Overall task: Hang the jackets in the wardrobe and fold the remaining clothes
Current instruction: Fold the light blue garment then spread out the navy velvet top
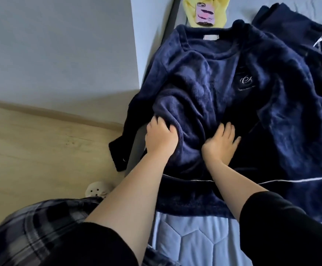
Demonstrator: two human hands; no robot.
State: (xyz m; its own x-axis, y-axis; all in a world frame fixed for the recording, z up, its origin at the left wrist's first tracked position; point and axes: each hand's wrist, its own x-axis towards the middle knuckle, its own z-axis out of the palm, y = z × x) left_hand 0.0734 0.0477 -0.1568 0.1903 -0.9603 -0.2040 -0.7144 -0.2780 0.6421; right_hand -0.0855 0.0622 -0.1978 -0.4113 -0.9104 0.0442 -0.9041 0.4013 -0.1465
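Observation:
A navy fleece top (214, 89) with a small white chest logo lies spread on the bed, collar away from me. Its left sleeve (121, 139) hangs over the bed's edge toward the floor. My left hand (161, 138) grips a bunched fold of the fleece at the top's left side. My right hand (221, 143) lies flat on the middle of the garment with fingers spread. A white piping line crosses the hem near me.
More dark navy clothes (298, 29) are piled at the far right of the bed. A yellow cloth (219, 18) with a pink phone (205, 13) on it lies beyond the collar. Quilted light-blue bedding (194, 239) shows near me. Wooden floor (41, 146) and a grey wall lie left.

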